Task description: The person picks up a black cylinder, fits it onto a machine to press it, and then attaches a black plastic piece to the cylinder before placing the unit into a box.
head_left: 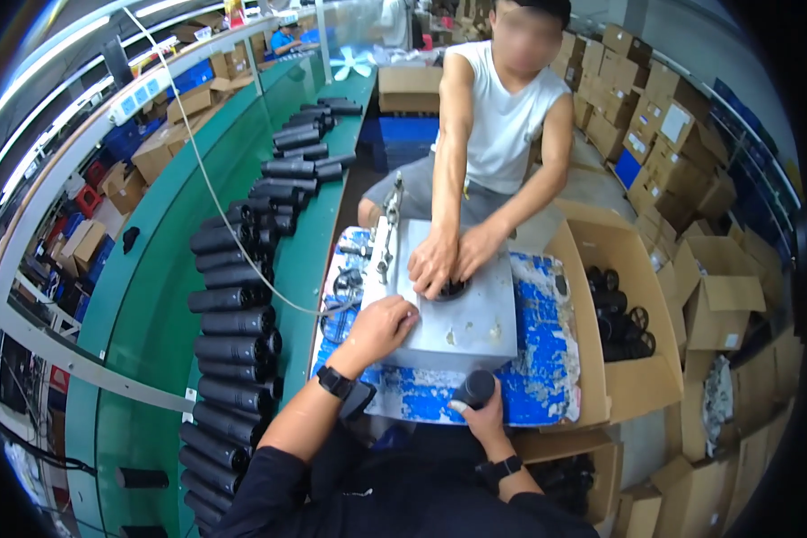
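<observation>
My left hand (381, 328) rests at the near left edge of a grey metal box (464, 334), its fingers curled in. What they hold, if anything, is hidden. In my right hand (488, 418) is a short black cylinder (477, 387), tilted, just off the box's near right corner. Across from me a co-worker's two hands (453, 255) press on a round black part (452, 290) on top of the box. A metal lever clamp (391, 215) stands along the box's left side.
To my left, a green conveyor belt (300, 269) carries a long row of black cylinders (233, 323). Under the box is a worn blue and white board (542, 359). An open carton (576, 269) with black wheeled parts (614, 309) stands at right. A white cable (197, 157) hangs over the belt.
</observation>
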A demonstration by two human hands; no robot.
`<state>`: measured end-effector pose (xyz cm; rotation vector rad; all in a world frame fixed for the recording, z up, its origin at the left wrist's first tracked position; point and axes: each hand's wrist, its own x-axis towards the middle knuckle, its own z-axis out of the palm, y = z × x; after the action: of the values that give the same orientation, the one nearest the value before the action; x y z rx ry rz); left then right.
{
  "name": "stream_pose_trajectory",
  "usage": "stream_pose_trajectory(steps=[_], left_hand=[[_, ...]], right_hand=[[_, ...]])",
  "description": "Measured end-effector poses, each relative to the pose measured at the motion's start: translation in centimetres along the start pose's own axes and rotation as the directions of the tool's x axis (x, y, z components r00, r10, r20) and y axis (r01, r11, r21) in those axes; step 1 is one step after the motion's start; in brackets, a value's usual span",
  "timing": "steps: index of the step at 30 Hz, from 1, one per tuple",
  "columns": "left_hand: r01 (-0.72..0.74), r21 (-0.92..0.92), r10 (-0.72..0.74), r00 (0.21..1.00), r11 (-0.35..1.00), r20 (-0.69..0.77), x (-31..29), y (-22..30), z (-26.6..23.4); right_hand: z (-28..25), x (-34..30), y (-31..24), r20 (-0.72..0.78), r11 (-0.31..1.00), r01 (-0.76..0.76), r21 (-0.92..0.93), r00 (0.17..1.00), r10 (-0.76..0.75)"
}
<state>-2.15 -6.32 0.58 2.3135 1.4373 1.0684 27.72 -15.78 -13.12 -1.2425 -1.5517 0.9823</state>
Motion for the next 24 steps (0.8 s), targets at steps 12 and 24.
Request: stream_pose_trajectory(steps=[12, 24], left_hand=[[-0.225, 0.137, 0.228, 0.974, 0.965, -0.006, 3.0, -1.1, 0.0], [-0.252, 0.225, 0.255, 0.967, 0.941, 0.017, 4.9, -2.7, 2.7]], right_hand=[[-8.1, 9.2, -13.9, 0.153, 0.751, 0.479, -0.454, 0.872, -0.464], [3.5, 28.6, -17.6, 0.191, 0.291, 0.11, -0.951, 0.944, 0.268]])
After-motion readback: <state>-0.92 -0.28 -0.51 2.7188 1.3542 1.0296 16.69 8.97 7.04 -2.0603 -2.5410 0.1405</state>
